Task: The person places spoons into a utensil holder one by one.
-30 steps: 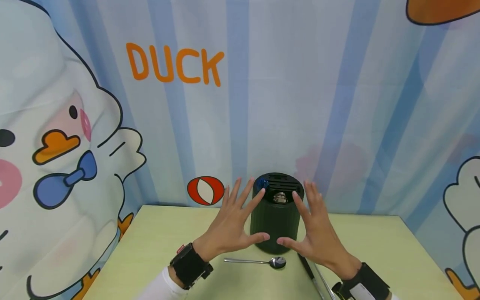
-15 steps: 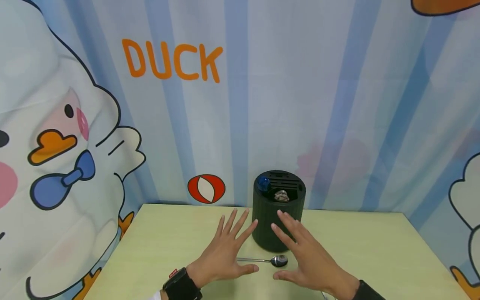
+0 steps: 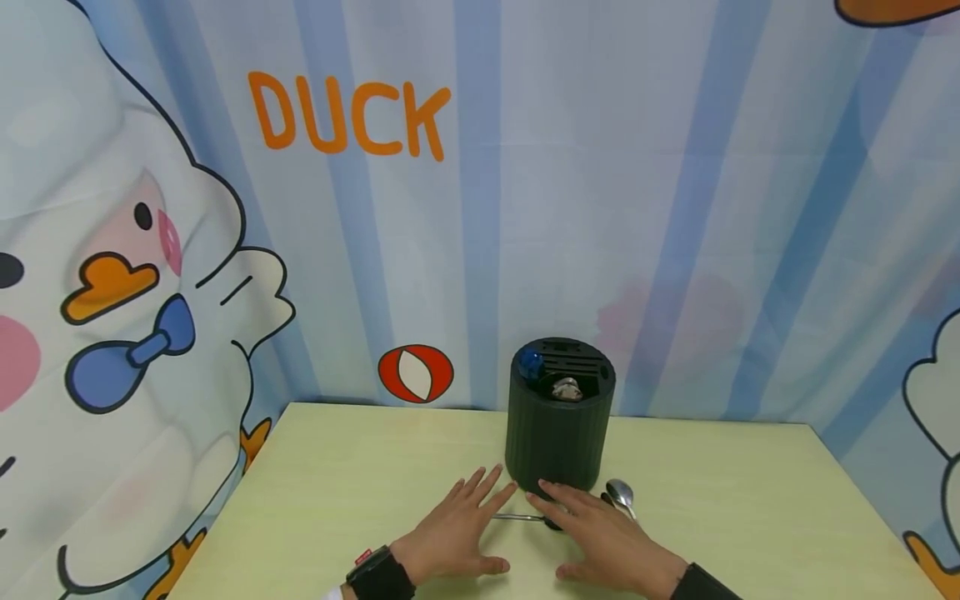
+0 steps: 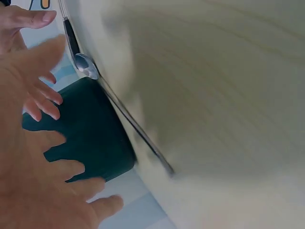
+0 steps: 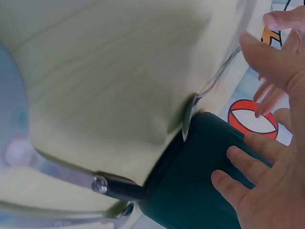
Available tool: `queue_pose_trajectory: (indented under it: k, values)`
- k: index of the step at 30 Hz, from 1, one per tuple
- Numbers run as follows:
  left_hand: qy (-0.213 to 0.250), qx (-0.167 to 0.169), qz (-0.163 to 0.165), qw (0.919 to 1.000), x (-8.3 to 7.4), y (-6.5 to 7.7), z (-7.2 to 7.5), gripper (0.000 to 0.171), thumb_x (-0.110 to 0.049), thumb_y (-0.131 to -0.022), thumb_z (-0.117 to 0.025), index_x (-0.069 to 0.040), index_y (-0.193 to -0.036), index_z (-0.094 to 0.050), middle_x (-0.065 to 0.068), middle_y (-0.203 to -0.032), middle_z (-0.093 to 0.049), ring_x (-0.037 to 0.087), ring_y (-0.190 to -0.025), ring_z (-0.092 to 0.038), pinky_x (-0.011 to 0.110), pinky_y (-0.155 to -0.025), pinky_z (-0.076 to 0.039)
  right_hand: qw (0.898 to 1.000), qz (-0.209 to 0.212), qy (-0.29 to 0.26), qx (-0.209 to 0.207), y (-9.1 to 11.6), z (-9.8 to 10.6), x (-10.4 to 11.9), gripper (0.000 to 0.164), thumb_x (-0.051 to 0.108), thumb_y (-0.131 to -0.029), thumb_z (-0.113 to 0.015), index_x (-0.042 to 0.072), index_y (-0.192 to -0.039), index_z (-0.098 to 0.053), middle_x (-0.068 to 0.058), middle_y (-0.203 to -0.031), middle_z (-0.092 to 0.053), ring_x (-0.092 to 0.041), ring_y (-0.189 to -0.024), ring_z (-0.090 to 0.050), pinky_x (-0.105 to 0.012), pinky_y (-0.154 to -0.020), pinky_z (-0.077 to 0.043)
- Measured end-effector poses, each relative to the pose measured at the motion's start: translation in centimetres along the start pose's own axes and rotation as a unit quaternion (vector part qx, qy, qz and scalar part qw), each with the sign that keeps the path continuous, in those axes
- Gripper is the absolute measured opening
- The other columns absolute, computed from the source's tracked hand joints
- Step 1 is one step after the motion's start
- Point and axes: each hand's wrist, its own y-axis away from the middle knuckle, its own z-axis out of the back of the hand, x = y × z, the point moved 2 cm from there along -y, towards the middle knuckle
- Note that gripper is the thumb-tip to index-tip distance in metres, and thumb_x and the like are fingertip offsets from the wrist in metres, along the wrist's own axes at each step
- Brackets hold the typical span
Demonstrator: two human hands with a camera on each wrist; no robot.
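Note:
Both hands are spread low in front of a dark green ribbed cylinder (image 3: 558, 442) and hold nothing. My left hand (image 3: 457, 533) reaches from the left, fingers straight and thumb apart. My right hand (image 3: 611, 542) mirrors it on the other side. A metal spoon (image 4: 131, 117) lies crosswise on the table before the cylinder; the hands partly cover it in the head view. Past the right hand's fingers shows a second spoon (image 3: 621, 493), and next to it a black handle (image 5: 121, 187). In the cylinder's top are a shiny blue round thing (image 3: 530, 363) and a crumpled-looking silvery thing (image 3: 567, 389).
The pale yellow table (image 3: 750, 500) ends at a hanging cloth (image 3: 562, 208) with blue stripes and a printed duck (image 3: 135, 375). The cylinder stands near the table's back edge. Both wrists wear black bands, the left one (image 3: 381, 575) showing a red tag.
Both hands have drawn down and back from beside the cylinder's top to low in front of it, fingers still spread. The cylinder and crosswise spoon stay in place; the second spoon's bowl now shows.

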Motion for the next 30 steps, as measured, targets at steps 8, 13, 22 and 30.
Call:
queue_pose_trajectory:
  k: [8, 13, 22, 30]
  values:
    - [-0.032, 0.006, 0.03, 0.999, 0.5, -0.9, -0.7, 0.068, -0.025, -0.082, -0.08, -0.022, -0.143, -0.051, 0.002, -0.151, -0.047, 0.021, -0.137, -0.049, 0.041, -0.105, -0.05, 1.0, -0.011, 0.002, 0.024, -1.2, -1.1, -0.5, 0.08, 0.032, -0.083, -0.079, 0.026, -0.152, -0.039, -0.007, -0.148, -0.05, -0.03, -0.13, -0.054, -0.052, -0.097, -0.051]
    - [-0.041, 0.019, 0.046, 0.9979, 0.6, -1.4, -0.9, 0.056, -0.026, -0.082, -0.081, -0.02, -0.134, -0.061, 0.0, -0.141, -0.058, 0.019, -0.128, -0.057, 0.042, -0.099, -0.054, 0.999, 0.013, 0.032, 0.005, -1.5, -1.9, -0.4, 0.063, 0.025, -0.081, -0.081, 0.021, -0.139, -0.056, -0.002, -0.136, -0.061, -0.023, -0.124, -0.059, -0.044, -0.096, -0.054]
    - [-0.055, 0.002, 0.024, 0.9982, 0.7, -1.6, -0.6, 0.043, -0.023, -0.08, -0.082, -0.017, -0.121, -0.069, -0.003, -0.119, -0.069, 0.012, -0.111, -0.063, 0.032, -0.091, -0.056, 0.996, 0.03, 0.078, -0.035, -1.5, -2.0, -0.2, 0.058, 0.026, -0.08, -0.082, 0.015, -0.132, -0.06, -0.003, -0.126, -0.064, -0.023, -0.116, -0.062, -0.041, -0.094, -0.054]
    - [-0.058, -0.003, -0.017, 0.9982, 0.2, -1.5, -1.0, 0.025, -0.012, -0.082, -0.079, -0.02, -0.105, -0.075, -0.009, -0.098, -0.068, 0.004, -0.09, -0.061, 0.022, -0.076, -0.054, 0.997, 0.043, 0.053, -0.045, -1.5, -2.4, -0.1, 0.036, 0.007, -0.088, -0.071, 0.019, -0.122, -0.067, 0.002, -0.111, -0.067, -0.018, -0.102, -0.063, -0.031, -0.085, -0.056]
